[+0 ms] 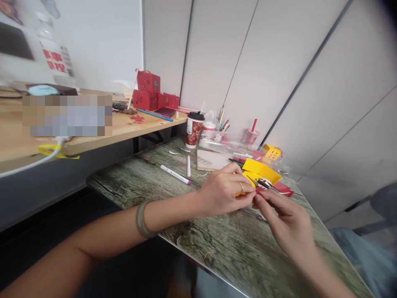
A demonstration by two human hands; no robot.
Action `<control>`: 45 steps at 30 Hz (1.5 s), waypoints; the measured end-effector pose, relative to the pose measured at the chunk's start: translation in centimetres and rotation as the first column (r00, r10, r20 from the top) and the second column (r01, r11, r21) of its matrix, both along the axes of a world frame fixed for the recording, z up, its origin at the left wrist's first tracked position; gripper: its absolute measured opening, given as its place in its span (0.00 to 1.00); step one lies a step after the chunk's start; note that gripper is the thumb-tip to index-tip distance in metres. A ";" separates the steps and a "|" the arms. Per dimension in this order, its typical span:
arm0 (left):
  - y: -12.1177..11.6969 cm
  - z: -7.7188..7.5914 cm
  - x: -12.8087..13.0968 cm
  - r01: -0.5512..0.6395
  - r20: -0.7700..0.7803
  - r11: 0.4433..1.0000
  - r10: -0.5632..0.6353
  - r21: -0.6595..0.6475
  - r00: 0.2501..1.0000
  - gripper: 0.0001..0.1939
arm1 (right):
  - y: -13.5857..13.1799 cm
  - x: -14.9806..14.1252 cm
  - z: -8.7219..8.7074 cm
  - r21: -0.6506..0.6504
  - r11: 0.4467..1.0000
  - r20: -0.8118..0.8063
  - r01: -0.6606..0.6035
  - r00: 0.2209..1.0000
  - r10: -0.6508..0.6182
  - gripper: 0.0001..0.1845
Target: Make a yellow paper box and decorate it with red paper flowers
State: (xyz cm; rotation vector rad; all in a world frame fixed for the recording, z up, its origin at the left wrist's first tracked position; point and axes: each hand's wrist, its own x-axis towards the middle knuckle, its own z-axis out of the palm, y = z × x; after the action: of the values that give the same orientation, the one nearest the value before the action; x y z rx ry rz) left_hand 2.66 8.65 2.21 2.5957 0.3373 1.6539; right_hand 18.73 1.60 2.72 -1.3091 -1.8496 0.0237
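Note:
My left hand [228, 188], with a ring on one finger and a bangle on the wrist, is closed in a pinch above the table. Its fingertips meet those of my right hand [288, 219], also pinching. Between them shows a small red piece [258, 190], apparently paper; my fingers hide most of it. Right behind the hands lies folded yellow card [262, 170], and some yellow also shows around the left fingers. What look like scissors [263, 183] rest by the card, partly covered. A red paper scrap [283, 189] lies beyond the right hand.
Two white markers [175, 174] lie on the wood-grain table [136, 176], near a pale board [211, 160]. Behind stand a lidded drink cup [194, 130] and a yellow dotted box [272, 152]. Red boxes [149, 89] are stacked on the higher wooden desk [120, 124] at left.

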 end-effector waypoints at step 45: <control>5.7 -0.7 -0.9 0.420 0.227 0.229 -0.574 -0.878 0.787 0.35 | 1.0 3.2 0.7 0.370 0.910 -0.092 0.187 0.982 -0.164 0.07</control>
State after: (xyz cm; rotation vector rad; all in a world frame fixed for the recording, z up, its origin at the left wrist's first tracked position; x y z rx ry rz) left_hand 1.79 14.38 1.47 1.6407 0.2396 0.6678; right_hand 21.95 2.61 3.40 -1.1798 -1.5815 -0.3699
